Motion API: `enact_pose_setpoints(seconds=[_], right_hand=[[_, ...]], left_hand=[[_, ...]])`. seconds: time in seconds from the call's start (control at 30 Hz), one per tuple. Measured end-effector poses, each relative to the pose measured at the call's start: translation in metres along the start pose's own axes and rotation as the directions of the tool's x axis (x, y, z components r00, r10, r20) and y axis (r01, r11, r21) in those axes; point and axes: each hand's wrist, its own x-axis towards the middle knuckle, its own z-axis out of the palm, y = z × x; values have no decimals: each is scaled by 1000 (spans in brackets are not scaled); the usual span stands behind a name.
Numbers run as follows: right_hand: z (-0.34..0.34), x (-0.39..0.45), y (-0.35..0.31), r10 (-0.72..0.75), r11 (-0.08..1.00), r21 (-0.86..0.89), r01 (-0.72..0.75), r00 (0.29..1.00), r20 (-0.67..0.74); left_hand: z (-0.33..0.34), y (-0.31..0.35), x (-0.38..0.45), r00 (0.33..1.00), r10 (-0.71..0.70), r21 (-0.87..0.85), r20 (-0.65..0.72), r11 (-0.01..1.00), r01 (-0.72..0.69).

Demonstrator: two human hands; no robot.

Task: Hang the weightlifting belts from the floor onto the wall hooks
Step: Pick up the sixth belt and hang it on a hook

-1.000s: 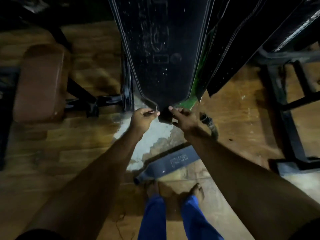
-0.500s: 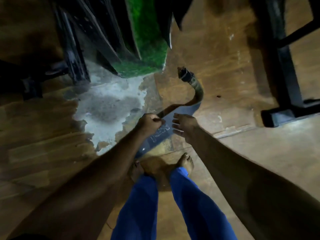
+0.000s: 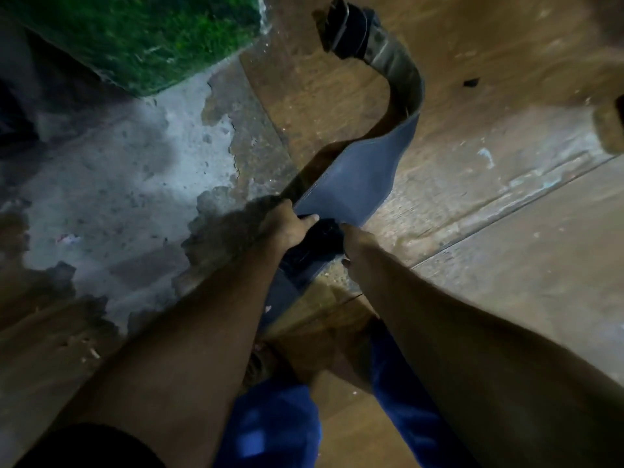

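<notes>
Head view: a dim room with a worn wooden floor [image 3: 506, 231], a patch of bare pale concrete [image 3: 111, 170] where the boards have flaked away, and a green turf-like mat [image 3: 141, 35] at the upper left; blue trouser legs [image 3: 270, 423] show at the bottom. The weightlifting belt [image 3: 354, 177] lies on the floor just ahead of the feet; its long axis runs from near the feet up and to the right, then curls back leftward, so the buckle end [image 3: 347, 25] points away from the person toward the top of the frame, and the wide grey back panel stands partly on edge. The left hand [image 3: 287, 228] grips the near part of the belt, fingers curled over its upper edge; the right hand [image 3: 354, 241] is at the same dark section, apparently pinching it, though blur hides the fingers. Risks, as I judge them: both holds sit close together at one end, so the long free end may swing or drag when lifted; the buckle could catch on the broken floor edge; the poor light could spoil the aim at a hook.
</notes>
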Motion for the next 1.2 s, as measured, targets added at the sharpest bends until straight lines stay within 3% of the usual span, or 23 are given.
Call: enact_pose_setpoints(seconds=[0.23,0.43,0.53,0.6,0.7,0.83,1.07,1.2], right_hand=[[-8,-31,11,6,983,181,-15,999,47],[-25,-153,-12,-199,906,404,124,969,148],[-28,-231,-43,-320,874,453,174,908,269],[-31,-284,-67,-392,875,425,233,856,337],[-38,-359,-95,-458,867,369,335,827,326],[-61,-452,-111,-505,856,314,410,793,341],[-112,-583,-103,-460,863,123,490,661,593],[-121,-653,-112,-573,808,256,530,609,548]], left_hand=[[-27,-8,-37,987,152,-121,-57,980,-158],[-107,31,-135,981,131,-348,-144,921,-174],[-159,56,-197,962,106,-458,-251,862,-215],[-194,73,-240,946,93,-501,-311,830,-246],[-241,96,-303,929,94,-525,-359,802,-285],[-291,121,-386,954,123,-530,-275,808,-257],[-369,171,-504,947,178,-632,-266,710,-311],[-378,166,-567,914,270,-605,-302,687,-402]])
